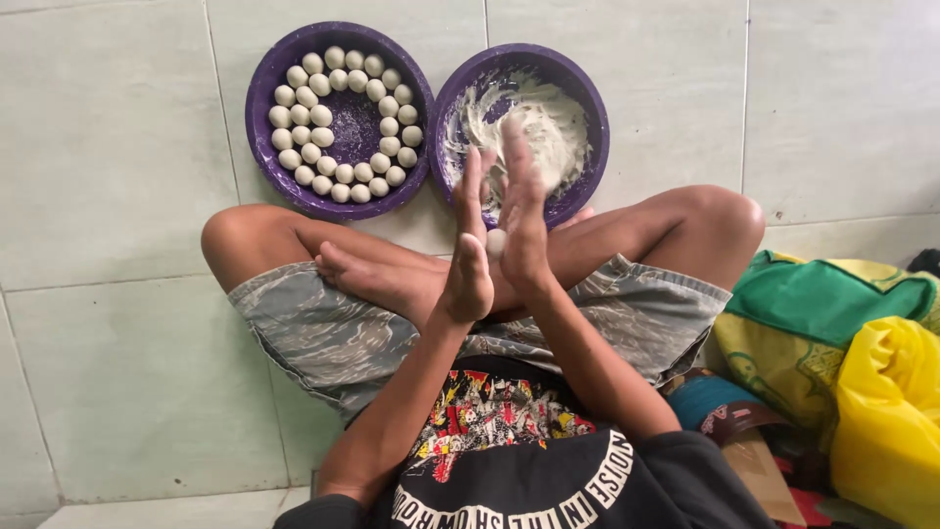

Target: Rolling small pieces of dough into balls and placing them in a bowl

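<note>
**Rolling a dough ball between flat palms**

Pressing left hand (468, 257) and right hand (522, 220) together, palms facing, fingers (474, 186) stretched out straight rather than clenched, so as to be trapping a small pale ball (496, 242) between the heels of the palms, above the crossed legs. Holding both hands just in front of the dough bowl (578, 83), smeared with pale dough, for short reaching. Lying in rings in the neighbouring purple bowl (262, 83): finished balls (321, 115), spaced apart, seemingly to avoid sticking. Touching rim to rim, both bowls, on the floor (108, 147).

Sitting cross-legged on pale green tiles with grey joints. Piling up at the right edge: green and yellow bags (862, 343).
</note>
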